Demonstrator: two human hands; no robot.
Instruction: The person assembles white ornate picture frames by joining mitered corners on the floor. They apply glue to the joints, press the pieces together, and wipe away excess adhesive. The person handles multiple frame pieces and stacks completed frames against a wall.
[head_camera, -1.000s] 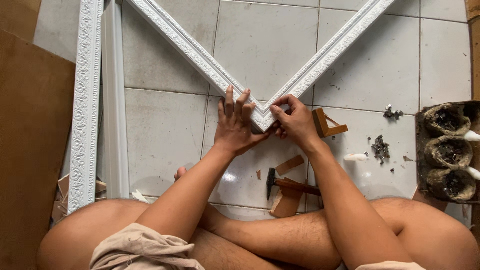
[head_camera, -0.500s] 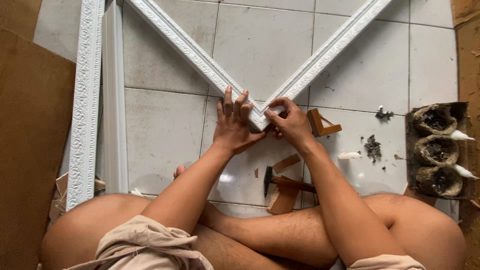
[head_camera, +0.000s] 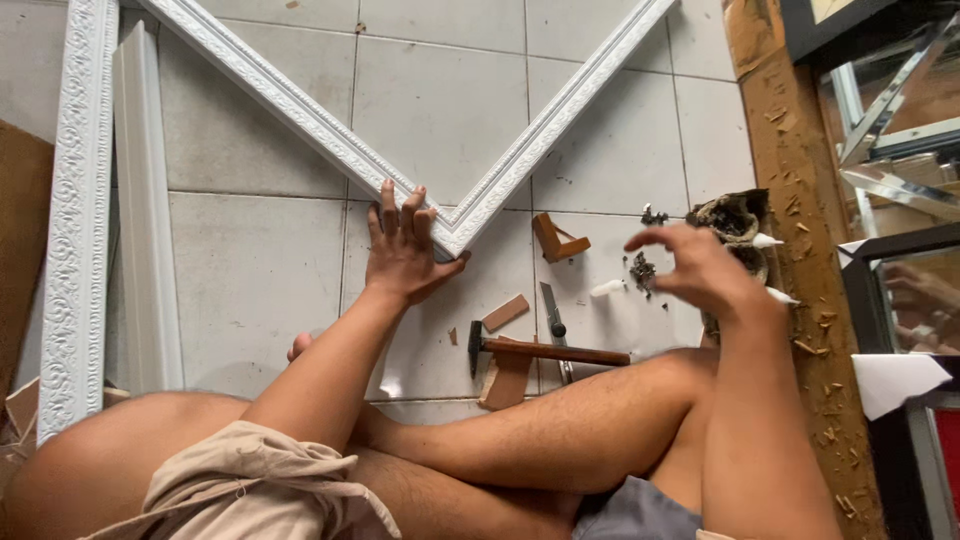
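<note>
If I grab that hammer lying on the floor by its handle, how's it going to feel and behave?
The hammer would probably feel head-heavy: its dark metal head sits at one end of a slim wooden handle, so it may tip toward that end. It looks stiff, not floppy. Lying flat on the tile floor beside wood scraps, it seems unlikely to roll. The right hand hovers above it, empty.

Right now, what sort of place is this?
Probably a picture-framing workshop, worked on the tiled floor: a white moulded frame corner under the left hand, a hammer, and finished frames stacked alongside.
</note>
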